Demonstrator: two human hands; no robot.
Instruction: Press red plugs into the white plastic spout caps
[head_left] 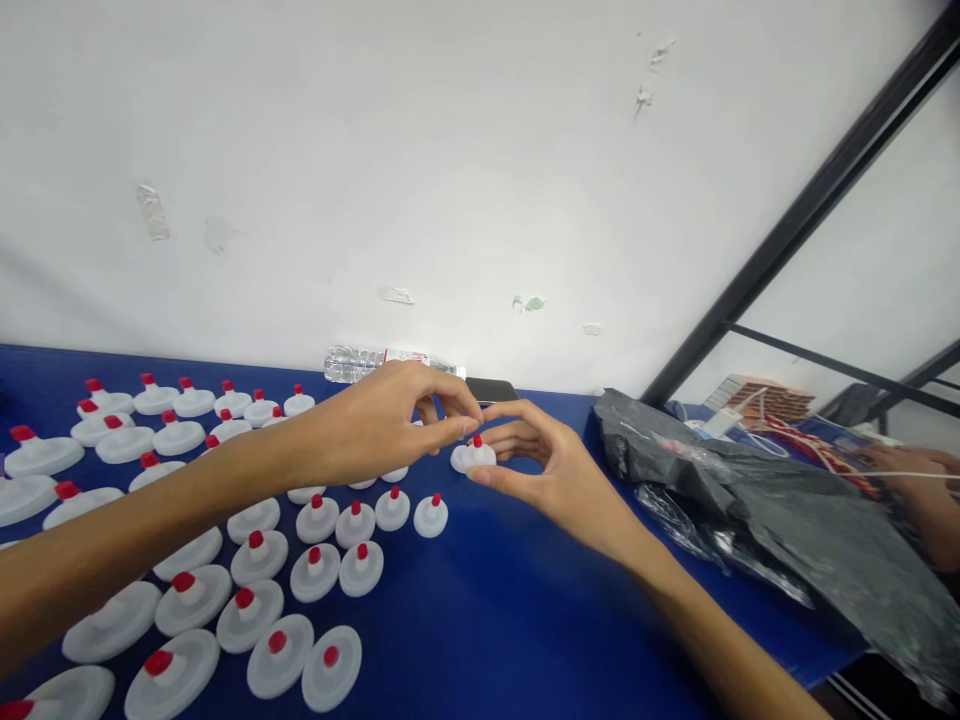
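1. Pinched between thumb and fingers of my right hand (544,465) is a small white disc (480,457) with a red tip (477,440); another white piece (458,459) sits against its left side.
2. With my left hand (405,415), I have thumb and index nearly meeting just above that tip; the gap is poorly seen, so I can't tell whether they hold anything.
3. From the grip, 7 through 10 o'clock is filled with white discs lying flat in loose rows, the nearest one (430,517) at about 7. Nearly all show red tips pointing up, so I judge those finished; my left forearm hides several. I see no loose caps or untipped stock, so what is left I cannot count.
4. At 11 o'clock a clear bottle (352,364) lies along the wall (480,180), with a dark flat object (491,391) near 12. Both limit reaching forward.
5. Toward 3 to 4 o'clock a dark plastic bag (720,500) bounds me, the black frame (810,215) rising at 2; beyond the bag is another person's hand (911,490).
6. Bare blue tabletop (495,600) stretches around 6 o'clock between discs and bag: my best room for pulling back.
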